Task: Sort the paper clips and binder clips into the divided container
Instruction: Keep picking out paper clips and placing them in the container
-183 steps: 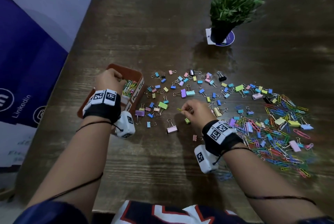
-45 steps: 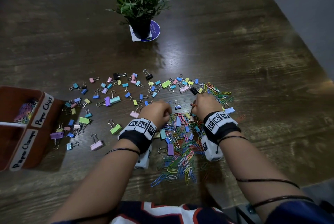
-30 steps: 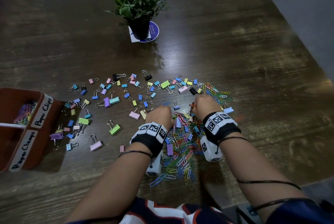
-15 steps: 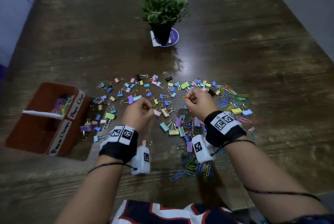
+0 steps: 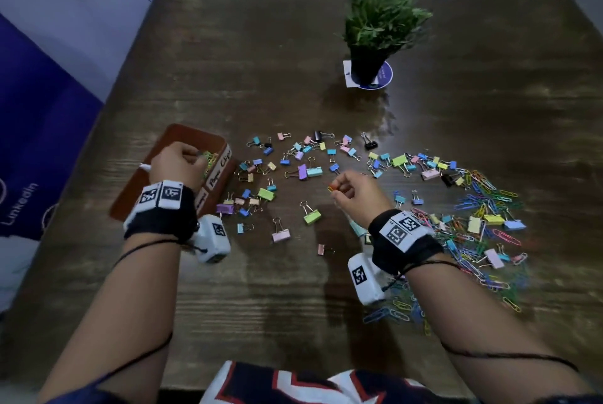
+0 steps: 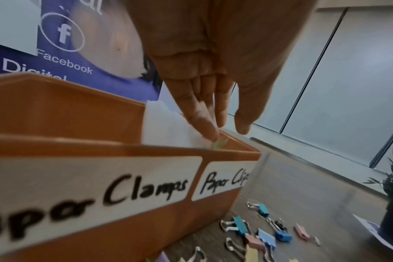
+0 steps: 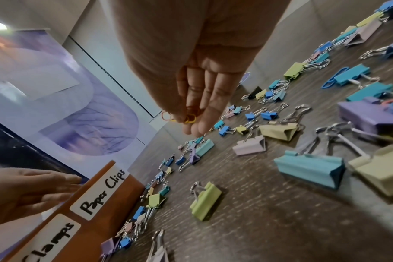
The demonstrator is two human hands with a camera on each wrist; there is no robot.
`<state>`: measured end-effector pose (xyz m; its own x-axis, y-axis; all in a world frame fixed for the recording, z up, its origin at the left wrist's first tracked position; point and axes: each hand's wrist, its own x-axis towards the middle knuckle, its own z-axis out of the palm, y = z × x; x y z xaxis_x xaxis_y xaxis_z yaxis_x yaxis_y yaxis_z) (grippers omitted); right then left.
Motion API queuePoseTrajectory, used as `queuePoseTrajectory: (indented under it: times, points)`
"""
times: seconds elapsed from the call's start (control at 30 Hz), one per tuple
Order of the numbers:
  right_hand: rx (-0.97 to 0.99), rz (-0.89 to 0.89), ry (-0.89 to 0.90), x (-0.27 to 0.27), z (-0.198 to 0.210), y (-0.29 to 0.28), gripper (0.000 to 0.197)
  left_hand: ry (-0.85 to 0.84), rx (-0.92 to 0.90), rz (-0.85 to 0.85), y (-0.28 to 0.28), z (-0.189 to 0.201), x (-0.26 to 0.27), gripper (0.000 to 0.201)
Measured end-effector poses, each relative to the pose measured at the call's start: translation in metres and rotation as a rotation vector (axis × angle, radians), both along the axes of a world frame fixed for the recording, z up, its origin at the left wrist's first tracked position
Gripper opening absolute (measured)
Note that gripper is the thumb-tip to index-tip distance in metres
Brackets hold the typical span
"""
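The brown divided container (image 5: 182,134) stands at the left, labelled "Paper Clamps" and "Paper Clips" (image 6: 222,179). My left hand (image 5: 192,155) hovers over the Paper Clips compartment with fingers straight and thumb apart (image 6: 227,133). A blurred green paper clip (image 6: 219,144) shows just under the fingertips, beside the white divider (image 6: 166,127). My right hand (image 5: 337,188) is raised over the table's middle and pinches a few orange and yellow paper clips (image 7: 188,115). Pastel binder clips (image 5: 306,172) lie scattered between container and hand. The coloured paper clip pile (image 5: 483,240) lies at the right.
A small potted plant (image 5: 375,35) stands on a coaster at the back. A purple and white banner (image 5: 32,110) hangs past the table's left edge. Bare wood shows in front of the clips, near my body.
My left hand has moved left from the table's middle to over the container, its fingers now straightened. My right hand has drifted left with the paper clips. The head view has turned left.
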<state>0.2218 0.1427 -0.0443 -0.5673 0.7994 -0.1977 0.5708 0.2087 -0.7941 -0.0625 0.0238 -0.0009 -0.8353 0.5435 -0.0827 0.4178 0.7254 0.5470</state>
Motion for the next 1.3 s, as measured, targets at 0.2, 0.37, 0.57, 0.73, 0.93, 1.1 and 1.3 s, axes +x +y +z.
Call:
queuePoseTrajectory:
  times: [0.2,0.37,0.57,0.73,0.93,1.1,1.3]
  points:
    - [0.004,-0.003,-0.023,-0.018,-0.003,-0.009,0.023,0.119,-0.013,-0.065,-0.022,0.020,-0.012,0.035]
    - [0.006,0.019,-0.035,-0.048,0.001,-0.023,0.013,0.196,-0.112,-0.055,-0.065,0.008,-0.034,0.042]
    - [0.123,0.090,0.125,-0.114,0.024,-0.044,0.015,0.160,-0.003,-0.058,-0.086,-0.032,-0.038,0.059]
    - [0.283,0.152,0.208,-0.176,0.030,-0.062,0.021,0.250,0.034,-0.076,-0.095,-0.051,-0.030,0.065]
    - [0.321,0.216,0.113,-0.234,0.028,-0.067,0.038,0.278,0.048,-0.095,-0.096,-0.058,-0.034,0.064]
    - [0.263,0.341,-0.066,-0.239,0.027,-0.068,0.044,0.295,0.031,-0.106,-0.097,-0.059,-0.035,0.063]
    - [0.438,0.211,0.175,-0.197,0.015,-0.065,0.024,0.290,-0.012,-0.113,-0.096,-0.054,-0.034,0.064]
